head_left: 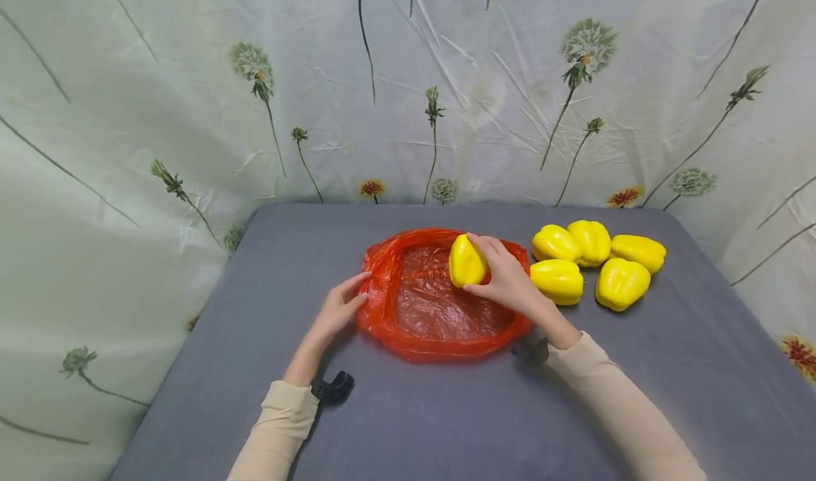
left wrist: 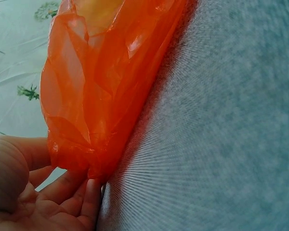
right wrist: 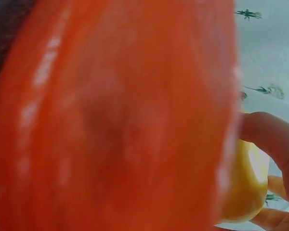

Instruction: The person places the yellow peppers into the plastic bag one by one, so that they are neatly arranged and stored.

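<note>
A red plastic bag (head_left: 421,350) lies on the table with its wide mouth facing up. My left hand (head_left: 336,311) holds the bag's left edge, and in the left wrist view the thumb (left wrist: 36,153) goes partly out of sight behind the gathered film. Above the mouth, my right hand (head_left: 508,280) grips a yellow bell pepper (head_left: 465,261) between the thumb below and the fingers on top. The right wrist view is mostly filled by the blurred bag (right wrist: 115,120), which hides part of the pepper (right wrist: 248,187).
Several more yellow bell peppers (head_left: 622,284) lie grouped on the grey table (head_left: 414,424), just right of the bag. One pepper (head_left: 557,281) sits right by the bag's rim. A pale curtain (head_left: 382,134) printed with dandelions hangs behind the table's far edge.
</note>
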Motion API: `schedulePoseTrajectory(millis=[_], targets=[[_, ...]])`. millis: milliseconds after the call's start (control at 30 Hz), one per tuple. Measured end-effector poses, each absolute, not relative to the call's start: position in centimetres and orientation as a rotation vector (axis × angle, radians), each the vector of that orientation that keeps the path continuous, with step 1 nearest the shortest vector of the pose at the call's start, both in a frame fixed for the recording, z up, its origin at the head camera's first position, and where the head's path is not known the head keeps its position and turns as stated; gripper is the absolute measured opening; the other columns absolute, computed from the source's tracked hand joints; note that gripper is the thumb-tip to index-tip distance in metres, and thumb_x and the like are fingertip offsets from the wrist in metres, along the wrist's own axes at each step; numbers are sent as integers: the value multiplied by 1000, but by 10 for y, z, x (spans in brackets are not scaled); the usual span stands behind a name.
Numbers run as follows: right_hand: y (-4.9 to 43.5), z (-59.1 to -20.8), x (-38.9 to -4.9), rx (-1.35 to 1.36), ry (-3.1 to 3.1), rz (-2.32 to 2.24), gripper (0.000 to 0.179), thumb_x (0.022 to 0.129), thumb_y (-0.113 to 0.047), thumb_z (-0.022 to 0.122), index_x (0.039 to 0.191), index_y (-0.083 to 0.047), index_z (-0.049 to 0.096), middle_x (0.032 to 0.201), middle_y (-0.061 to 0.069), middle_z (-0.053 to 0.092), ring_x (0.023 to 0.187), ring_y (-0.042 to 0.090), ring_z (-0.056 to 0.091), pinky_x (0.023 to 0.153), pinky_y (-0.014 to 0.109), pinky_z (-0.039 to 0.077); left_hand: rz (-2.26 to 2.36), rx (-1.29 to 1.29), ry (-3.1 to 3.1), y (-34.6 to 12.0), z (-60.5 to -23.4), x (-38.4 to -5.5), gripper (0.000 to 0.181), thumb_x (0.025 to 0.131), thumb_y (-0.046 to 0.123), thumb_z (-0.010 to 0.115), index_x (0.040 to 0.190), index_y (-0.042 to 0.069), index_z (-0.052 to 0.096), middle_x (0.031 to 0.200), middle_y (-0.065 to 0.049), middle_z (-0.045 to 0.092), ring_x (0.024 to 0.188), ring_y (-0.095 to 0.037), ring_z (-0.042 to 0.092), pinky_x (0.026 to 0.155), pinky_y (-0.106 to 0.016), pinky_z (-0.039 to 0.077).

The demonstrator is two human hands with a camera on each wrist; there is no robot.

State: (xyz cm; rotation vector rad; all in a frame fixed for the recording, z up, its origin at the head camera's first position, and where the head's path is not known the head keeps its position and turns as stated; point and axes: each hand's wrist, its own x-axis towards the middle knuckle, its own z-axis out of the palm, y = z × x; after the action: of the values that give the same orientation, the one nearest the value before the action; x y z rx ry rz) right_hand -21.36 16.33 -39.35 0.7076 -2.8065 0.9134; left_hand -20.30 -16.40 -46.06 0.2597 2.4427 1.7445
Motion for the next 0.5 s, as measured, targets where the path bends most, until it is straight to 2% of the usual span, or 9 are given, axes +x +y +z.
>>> schedulePoseTrajectory(millis=[500], targets=[[127, -410, -247, 886, -2826, 1039, 83, 77, -20, 75, 146, -11, 29, 144, 16, 37, 127, 33, 43, 101, 51, 44, 1747, 302, 2452, -162, -461, -201, 46, 95, 11, 50, 140, 5, 42, 146, -21, 41, 135, -37, 40, 110, -52, 35]])
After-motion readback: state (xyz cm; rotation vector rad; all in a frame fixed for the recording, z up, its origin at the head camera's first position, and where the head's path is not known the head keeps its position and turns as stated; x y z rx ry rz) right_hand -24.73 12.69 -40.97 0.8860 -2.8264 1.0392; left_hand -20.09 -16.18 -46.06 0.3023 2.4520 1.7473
